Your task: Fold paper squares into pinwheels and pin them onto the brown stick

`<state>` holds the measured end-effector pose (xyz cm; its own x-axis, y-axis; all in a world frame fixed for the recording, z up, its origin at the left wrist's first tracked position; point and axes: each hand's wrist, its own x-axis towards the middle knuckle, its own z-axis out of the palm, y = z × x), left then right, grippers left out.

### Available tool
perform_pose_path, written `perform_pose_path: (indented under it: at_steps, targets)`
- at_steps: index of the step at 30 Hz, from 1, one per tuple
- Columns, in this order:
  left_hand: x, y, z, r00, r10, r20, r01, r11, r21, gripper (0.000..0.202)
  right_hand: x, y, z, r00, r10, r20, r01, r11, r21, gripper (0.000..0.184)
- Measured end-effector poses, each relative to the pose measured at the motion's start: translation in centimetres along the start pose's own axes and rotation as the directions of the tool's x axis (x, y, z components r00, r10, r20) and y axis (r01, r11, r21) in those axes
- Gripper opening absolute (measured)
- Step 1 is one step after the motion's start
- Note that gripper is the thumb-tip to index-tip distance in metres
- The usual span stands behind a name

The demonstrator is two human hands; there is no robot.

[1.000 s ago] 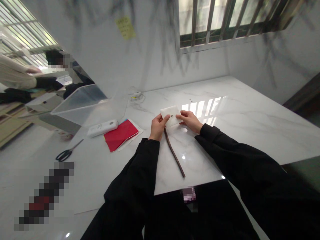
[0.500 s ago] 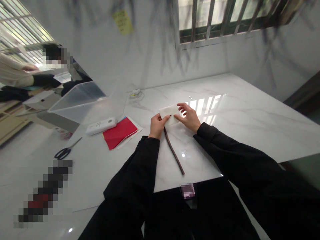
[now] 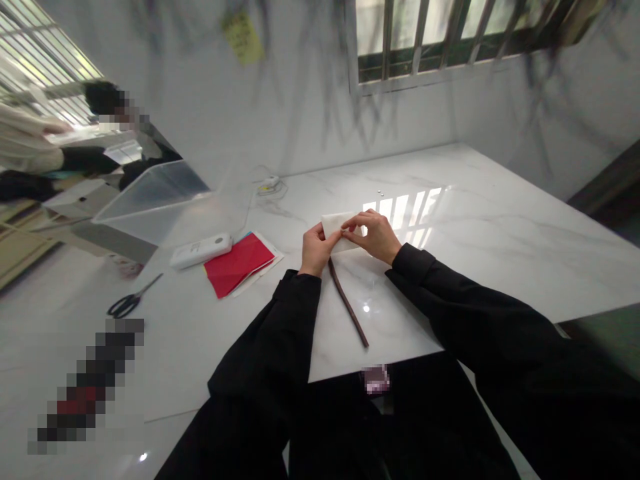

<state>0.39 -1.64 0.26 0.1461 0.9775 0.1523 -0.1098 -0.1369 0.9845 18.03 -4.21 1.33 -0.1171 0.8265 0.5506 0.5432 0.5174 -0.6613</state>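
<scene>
Seemingly a shared workroom or office, with scissors (image 3: pixel 125 306), red sheet (image 3: pixel 239 265), sticky note (image 3: pixel 243 37), marbled tabletop (image 3: pixel 500 267) and other people (image 3: pixel 25 143).

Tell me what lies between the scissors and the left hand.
In the head view, the red sheet, over a white sheet, lies between the scissors and left hand, with bare tabletop either side.

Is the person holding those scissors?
No, the scissors lie off to the left, apart from the left hand and right hand.
</scene>
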Motion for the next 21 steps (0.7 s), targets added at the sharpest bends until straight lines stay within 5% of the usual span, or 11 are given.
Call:
perform_pose_path:
  at_steps: [14,21]
  targets:
    - [0.3,-0.1,-0.5,0.998,0.066,-0.002,-0.065,0.988,0.138,0.042,-0.1,0.5,0.2,0.992,0.112,0.057,-0.121,0.975,0.187,0.015]
    - [1.4,-0.6,-1.9,0.93,0.153,-0.334,-0.094,0.978,0.185,0.031,-0.1,1.3,-0.4,0.991,0.117,-0.061,-0.107,0.983,0.147,0.006]
